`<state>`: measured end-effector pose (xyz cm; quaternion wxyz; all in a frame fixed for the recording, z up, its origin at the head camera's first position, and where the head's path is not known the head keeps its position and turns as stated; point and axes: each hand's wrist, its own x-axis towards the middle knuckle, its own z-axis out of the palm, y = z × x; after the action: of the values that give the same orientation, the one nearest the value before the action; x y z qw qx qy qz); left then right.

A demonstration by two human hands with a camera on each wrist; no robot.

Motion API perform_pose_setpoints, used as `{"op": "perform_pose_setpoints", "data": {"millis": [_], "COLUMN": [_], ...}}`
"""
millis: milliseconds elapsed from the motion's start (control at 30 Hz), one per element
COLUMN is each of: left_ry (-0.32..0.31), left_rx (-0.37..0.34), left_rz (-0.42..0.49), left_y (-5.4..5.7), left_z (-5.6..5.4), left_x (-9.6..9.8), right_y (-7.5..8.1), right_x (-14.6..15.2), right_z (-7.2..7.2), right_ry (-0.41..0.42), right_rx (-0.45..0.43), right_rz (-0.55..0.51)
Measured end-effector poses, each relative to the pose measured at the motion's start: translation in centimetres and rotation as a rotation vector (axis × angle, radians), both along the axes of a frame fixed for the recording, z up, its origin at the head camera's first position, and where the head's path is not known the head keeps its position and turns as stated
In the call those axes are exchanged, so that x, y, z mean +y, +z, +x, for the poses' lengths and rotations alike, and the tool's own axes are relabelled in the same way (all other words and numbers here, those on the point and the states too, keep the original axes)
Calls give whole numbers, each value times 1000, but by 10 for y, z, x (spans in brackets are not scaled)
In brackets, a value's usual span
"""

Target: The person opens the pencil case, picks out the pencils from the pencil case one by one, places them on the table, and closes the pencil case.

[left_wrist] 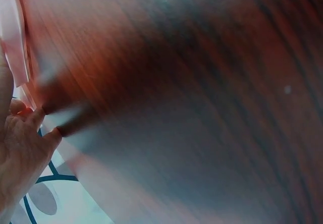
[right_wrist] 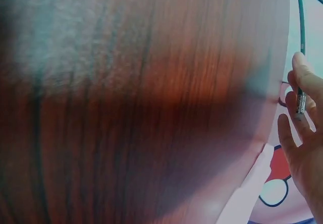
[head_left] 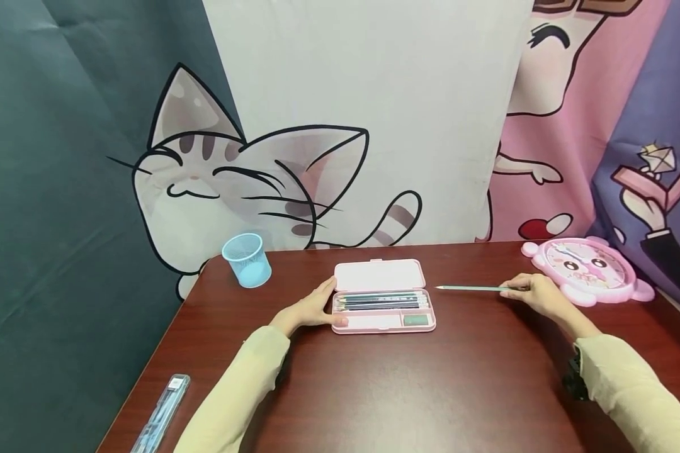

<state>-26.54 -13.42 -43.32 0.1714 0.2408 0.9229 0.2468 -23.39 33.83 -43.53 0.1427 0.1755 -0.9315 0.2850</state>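
Observation:
A pink pencil case (head_left: pixel 368 331) lies with its lid (head_left: pixel 379 275) folded back. Inside it are several dark pencils (head_left: pixel 381 302) in a row and a green eraser (head_left: pixel 415 320). My left hand (head_left: pixel 311 310) is at the case's left side, thumb on the front corner, outstretched fingers along the lid's edge; in the left wrist view the hand (left_wrist: pixel 25 153) is partly cut off. To the right of the case, my right hand (head_left: pixel 535 294) pinches a light green pencil (head_left: pixel 470 288) near its rear end, the sharpened tip pointing left towards the case.
A blue mesh pen cup (head_left: pixel 247 264) stands at the back left of the brown table (head_left: pixel 430 390). Near the front left edge lies a clear blue pack (head_left: pixel 161 412). A pink animal-shaped clock (head_left: pixel 592 267) is just beyond my right hand. Behind the table hangs a cartoon curtain (head_left: pixel 430 94).

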Motion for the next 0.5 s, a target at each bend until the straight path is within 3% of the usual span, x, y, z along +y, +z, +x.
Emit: {"op": "perform_pose_setpoints", "data": {"millis": [267, 500], "left_ry": [-23, 8], "left_rx": [-12, -14], "left_rz": [21, 13], "left_y": [-7, -6], "left_z": [0, -3], "left_x": [2, 0], "right_y": [-22, -24], "right_x": [5, 4], "right_z": [-3, -10], "right_ry": [0, -32], "right_rx": [-58, -123], "right_rz": [-2, -6]}}
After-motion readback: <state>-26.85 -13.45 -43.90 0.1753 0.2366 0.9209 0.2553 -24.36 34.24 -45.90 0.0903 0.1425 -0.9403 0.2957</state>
